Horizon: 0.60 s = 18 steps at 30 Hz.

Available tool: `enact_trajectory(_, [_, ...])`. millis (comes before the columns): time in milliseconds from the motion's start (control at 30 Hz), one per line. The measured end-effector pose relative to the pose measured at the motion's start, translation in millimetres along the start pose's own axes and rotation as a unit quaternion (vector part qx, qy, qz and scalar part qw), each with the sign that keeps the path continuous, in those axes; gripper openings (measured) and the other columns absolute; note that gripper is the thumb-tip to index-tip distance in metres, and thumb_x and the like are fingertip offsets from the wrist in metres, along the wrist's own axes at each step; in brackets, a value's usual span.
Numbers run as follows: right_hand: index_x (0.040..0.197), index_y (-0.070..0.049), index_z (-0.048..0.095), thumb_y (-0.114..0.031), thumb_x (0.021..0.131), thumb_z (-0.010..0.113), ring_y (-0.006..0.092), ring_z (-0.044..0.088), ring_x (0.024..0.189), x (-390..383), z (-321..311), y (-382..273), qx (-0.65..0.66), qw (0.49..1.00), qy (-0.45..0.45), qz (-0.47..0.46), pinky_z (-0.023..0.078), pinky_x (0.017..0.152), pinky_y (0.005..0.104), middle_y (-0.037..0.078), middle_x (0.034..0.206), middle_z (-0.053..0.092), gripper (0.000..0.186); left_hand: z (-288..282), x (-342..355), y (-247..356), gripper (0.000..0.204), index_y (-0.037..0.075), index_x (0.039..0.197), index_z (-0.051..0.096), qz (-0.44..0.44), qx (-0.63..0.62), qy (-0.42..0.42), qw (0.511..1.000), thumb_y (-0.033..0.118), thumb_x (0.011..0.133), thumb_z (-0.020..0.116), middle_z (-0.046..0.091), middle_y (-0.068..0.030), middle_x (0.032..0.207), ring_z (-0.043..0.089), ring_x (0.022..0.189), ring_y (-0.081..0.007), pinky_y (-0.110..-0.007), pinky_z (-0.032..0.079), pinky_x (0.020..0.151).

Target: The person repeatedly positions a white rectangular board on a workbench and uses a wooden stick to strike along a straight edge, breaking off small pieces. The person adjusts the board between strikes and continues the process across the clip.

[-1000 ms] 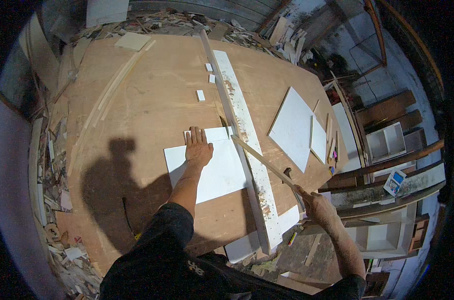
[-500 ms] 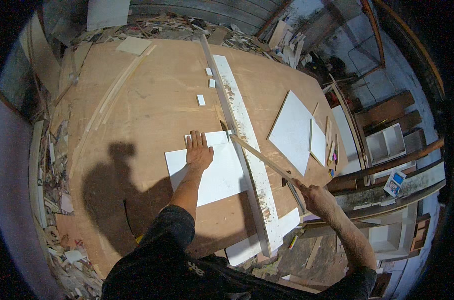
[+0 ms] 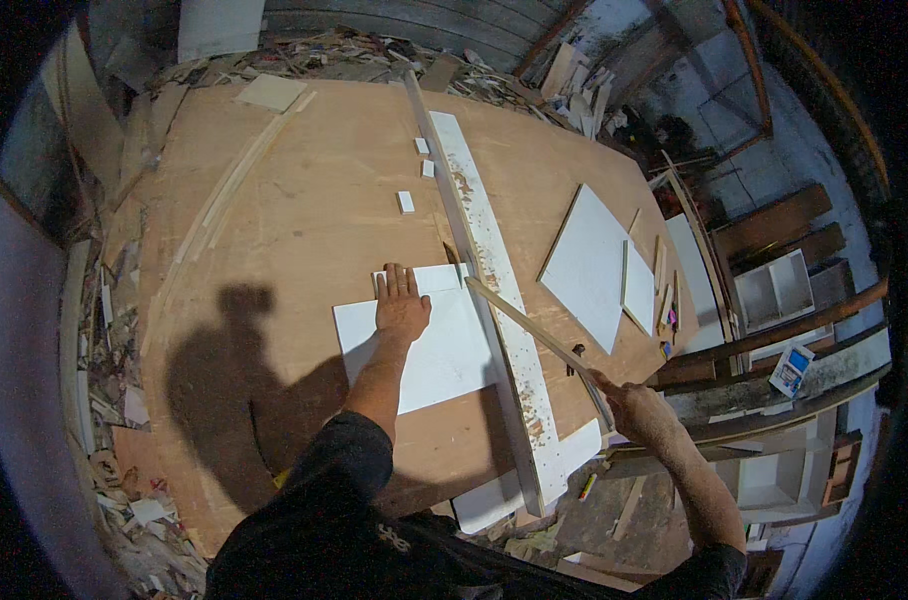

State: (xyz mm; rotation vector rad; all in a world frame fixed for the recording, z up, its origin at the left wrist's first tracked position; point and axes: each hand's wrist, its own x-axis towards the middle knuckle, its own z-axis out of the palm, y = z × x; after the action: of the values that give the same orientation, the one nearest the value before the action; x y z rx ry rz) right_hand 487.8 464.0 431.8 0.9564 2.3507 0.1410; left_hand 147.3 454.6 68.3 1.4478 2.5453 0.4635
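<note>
My left hand (image 3: 403, 310) lies flat, fingers extended, on white pieces: a narrow strip (image 3: 440, 277) along the far edge of a square panel (image 3: 434, 370). A dark blade (image 3: 449, 254) stands at the strip's right end, beside a long straight fence board (image 3: 515, 357) with a scuffed white face. My right hand (image 3: 639, 408) is closed around a long thin wooden stick (image 3: 529, 325), which slants across the fence to the strip's right end. Whether the stick's tip touches the strip I cannot tell.
The large plywood tabletop (image 3: 224, 180) carries small white offcuts (image 3: 406, 202), thin battens (image 3: 224, 190) and white panels (image 3: 582, 270) right of the fence. Wood scraps (image 3: 564, 80) pile behind and left. Cabinet boxes (image 3: 772, 285) and beams (image 3: 774, 340) line the right side.
The scene sits slightly lower in the picture than a second ago. My left hand stays flat on the white pieces; my right hand and stick have shifted only slightly.
</note>
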Motion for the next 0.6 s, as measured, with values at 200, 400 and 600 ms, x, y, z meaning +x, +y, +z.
enact_trajectory(200, [0.158, -0.019, 0.043, -0.011, 0.100, 0.059, 0.0404, 0.072, 0.074, 4, -2, 16, 0.013, 0.999, -0.014, -0.026, 0.057, 0.066, 0.0513, 0.023, 0.079, 0.068, 0.061, 2, -1, 0, 0.077, -0.003, 0.162, 0.029, -0.007, 0.000, 0.013, 1.000, 0.047, 0.105, 0.041, 0.023, -0.0254, 0.170, 0.011, 0.160, -0.0403, -0.057, 0.006, 0.129])
enact_trajectory(400, [0.159, -0.017, 0.038, -0.008, 0.095, 0.060, 0.0444, 0.071, 0.076, 7, 7, 25, 0.004, 0.999, -0.026, -0.030, 0.057, 0.065, 0.0534, 0.025, 0.081, 0.068, 0.068, 2, 0, 1, 0.077, -0.003, 0.162, 0.029, -0.010, 0.010, 0.014, 1.000, 0.047, 0.105, 0.042, 0.022, -0.0251, 0.170, 0.012, 0.160, -0.0403, -0.058, 0.006, 0.129])
enact_trajectory(600, [0.157, -0.014, 0.044, -0.006, 0.096, 0.060, 0.0445, 0.071, 0.074, 12, 7, 14, 0.041, 0.998, 0.018, -0.044, 0.056, 0.067, 0.0537, 0.025, 0.077, 0.067, 0.064, 4, -1, 1, 0.077, -0.005, 0.161, 0.029, -0.006, 0.002, 0.015, 1.000, 0.046, 0.105, 0.043, 0.022, -0.0262, 0.170, 0.012, 0.160, -0.0413, -0.058, 0.008, 0.129])
